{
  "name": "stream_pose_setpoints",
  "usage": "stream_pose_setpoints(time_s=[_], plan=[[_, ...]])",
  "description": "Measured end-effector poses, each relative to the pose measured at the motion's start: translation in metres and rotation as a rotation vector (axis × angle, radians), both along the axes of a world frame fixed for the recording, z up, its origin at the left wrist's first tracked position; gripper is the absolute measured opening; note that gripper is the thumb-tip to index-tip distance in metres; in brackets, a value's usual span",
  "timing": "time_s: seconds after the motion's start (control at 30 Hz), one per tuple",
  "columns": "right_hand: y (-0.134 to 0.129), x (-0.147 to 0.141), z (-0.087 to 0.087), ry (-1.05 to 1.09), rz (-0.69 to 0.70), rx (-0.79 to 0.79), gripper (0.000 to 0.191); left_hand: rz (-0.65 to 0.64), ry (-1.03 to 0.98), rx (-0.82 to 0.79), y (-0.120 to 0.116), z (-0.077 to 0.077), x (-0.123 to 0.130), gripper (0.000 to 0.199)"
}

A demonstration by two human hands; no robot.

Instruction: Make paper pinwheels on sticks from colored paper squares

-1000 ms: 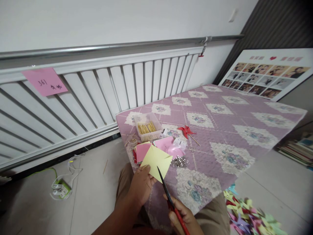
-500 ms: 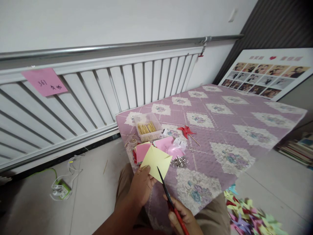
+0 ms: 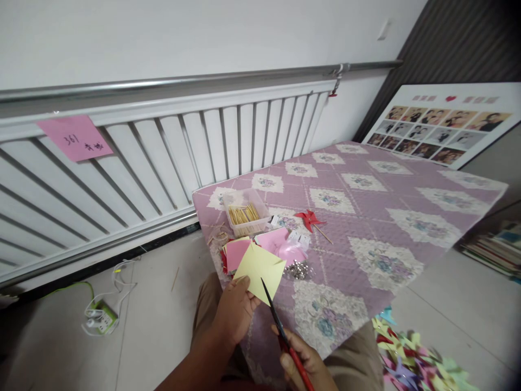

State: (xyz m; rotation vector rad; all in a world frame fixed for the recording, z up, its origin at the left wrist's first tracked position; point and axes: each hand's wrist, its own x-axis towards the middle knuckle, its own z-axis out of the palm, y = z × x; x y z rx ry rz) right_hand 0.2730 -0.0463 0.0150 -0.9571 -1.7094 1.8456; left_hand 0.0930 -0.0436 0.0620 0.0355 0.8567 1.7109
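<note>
My left hand (image 3: 236, 309) pinches the lower left edge of a square sheet of yellow paper (image 3: 259, 267), thumb on top. Short slits show near the sheet's top and right corners. In my right hand (image 3: 303, 358) is a pair of scissors (image 3: 280, 325) with red handles and dark blades. The blades lie at the paper's lower corner, their tip pointing toward its middle. Just behind the sheet are pink paper squares (image 3: 236, 253) and a heap of small silvery metal pieces (image 3: 298, 270).
A clear plastic box (image 3: 246, 212) of thin wooden sticks stands behind the papers. A red pinwheel (image 3: 310, 220) on a stick lies to its right on the flowered tablecloth (image 3: 362, 217). Many-coloured paper pinwheels (image 3: 415, 355) are heaped at lower right. A white radiator (image 3: 171, 157) lines the wall.
</note>
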Motion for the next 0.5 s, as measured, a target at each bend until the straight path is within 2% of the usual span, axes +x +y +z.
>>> stream_pose_setpoints(time_s=[0.27,0.4,0.5], plan=[[0.005,0.003,0.003,0.048,0.077,0.065,0.059,0.003,-0.013,-0.010,0.000,0.002,-0.001,0.006],[0.007,0.006,0.004,0.104,0.130,0.021,0.068,0.024,-0.010,0.005,0.002,0.002,-0.005,0.009],[0.005,0.013,-0.001,0.103,0.130,-0.010,0.065,0.078,-0.015,0.018,0.003,0.002,-0.011,0.012]])
